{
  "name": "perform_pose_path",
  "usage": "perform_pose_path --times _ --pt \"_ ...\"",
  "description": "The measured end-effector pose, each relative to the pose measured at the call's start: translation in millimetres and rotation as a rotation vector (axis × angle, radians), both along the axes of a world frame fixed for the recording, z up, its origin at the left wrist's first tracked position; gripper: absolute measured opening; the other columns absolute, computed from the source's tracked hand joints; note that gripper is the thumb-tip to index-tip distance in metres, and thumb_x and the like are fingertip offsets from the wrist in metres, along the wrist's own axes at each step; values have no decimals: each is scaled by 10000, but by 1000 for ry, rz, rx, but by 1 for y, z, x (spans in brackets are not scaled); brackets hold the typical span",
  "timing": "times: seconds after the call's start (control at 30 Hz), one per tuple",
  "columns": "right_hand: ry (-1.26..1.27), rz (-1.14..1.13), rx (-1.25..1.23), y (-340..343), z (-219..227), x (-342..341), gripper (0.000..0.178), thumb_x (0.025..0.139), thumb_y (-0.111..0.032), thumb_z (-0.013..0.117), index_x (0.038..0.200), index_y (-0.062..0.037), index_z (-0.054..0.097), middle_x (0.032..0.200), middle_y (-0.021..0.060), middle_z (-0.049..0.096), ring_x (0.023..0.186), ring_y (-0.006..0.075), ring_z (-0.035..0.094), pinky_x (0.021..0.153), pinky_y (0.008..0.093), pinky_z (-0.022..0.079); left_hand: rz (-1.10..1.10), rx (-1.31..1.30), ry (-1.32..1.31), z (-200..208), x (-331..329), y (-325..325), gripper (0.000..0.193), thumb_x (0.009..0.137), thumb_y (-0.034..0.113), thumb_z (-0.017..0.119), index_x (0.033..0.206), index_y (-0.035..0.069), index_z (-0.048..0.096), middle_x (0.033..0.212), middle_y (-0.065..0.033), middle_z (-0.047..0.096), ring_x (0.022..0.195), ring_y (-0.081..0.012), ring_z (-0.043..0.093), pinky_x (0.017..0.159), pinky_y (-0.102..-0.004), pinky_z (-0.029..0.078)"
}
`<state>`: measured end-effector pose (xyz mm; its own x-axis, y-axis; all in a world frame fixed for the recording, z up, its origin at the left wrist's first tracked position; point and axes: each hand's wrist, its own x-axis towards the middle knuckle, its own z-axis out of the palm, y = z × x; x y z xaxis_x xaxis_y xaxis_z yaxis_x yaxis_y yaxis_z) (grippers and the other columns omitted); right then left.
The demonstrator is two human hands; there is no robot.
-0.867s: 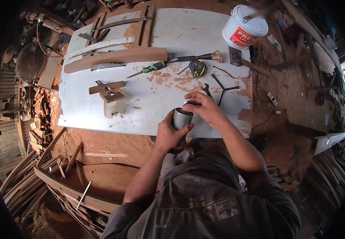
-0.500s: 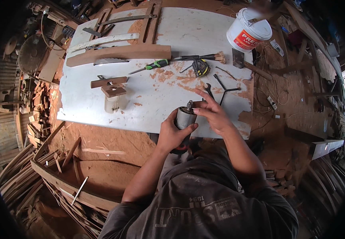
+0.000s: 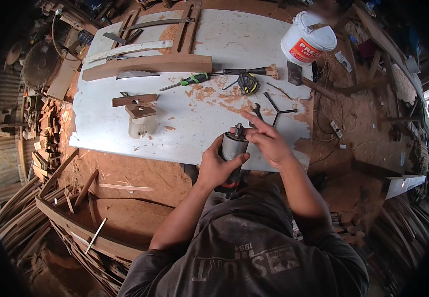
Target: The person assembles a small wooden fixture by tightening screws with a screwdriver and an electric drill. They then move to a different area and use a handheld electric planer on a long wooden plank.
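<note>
Just beyond the table's near edge, my left hand (image 3: 215, 164) is wrapped around a trim router (image 3: 233, 148), held upright with its metal end up. A collet nut (image 3: 237, 129) sticks out of its top. At that nut, my right hand (image 3: 270, 144) has its thumb and a finger closed, while the index finger points out over the table. Whether a bit sits in the collet is too small to tell. Closest to my right hand on the tabletop lie an open-end wrench (image 3: 257, 112) and a black three-armed socket wrench (image 3: 277, 111).
The worn white table (image 3: 184, 138) holds a green-black screwdriver (image 3: 194, 79), tape measure (image 3: 247, 83), hammer (image 3: 296, 74), curved wooden board (image 3: 150, 68) and small wooden plane on a jar (image 3: 141, 121). A white bucket (image 3: 293, 42) stands far right. Left of me is a curved wooden frame (image 3: 110, 242).
The router is tipped slightly and sits a little to the right. My right fingers have shifted around the collet nut. Other things lie as before; the view has moved slightly.
</note>
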<state>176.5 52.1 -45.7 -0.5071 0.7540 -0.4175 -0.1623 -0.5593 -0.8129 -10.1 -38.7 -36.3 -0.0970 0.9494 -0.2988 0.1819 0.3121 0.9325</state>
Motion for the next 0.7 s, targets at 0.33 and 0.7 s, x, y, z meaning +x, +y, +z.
perform_pose_path --times 0.33,0.7 --pt "99 -53 -85 1 -2 1 696 978 -51 509 1656 -22 354 1352 163 676 1272 188 588 1156 359 397 58 -21 -130 2 0 -3 702 818 332 924 1331 -57 645 1134 -165 765 1039 -214 723 952 -379 563" --pt "-39 -267 -15 9 -7 -2 605 956 -39 506 1560 -49 493 1198 105 700 1178 186 635 1101 358 446 81 -60 -156 12 -4 -3 664 830 308 920 1318 -51 647 1138 -144 757 1026 -190 704 934 -358 562"
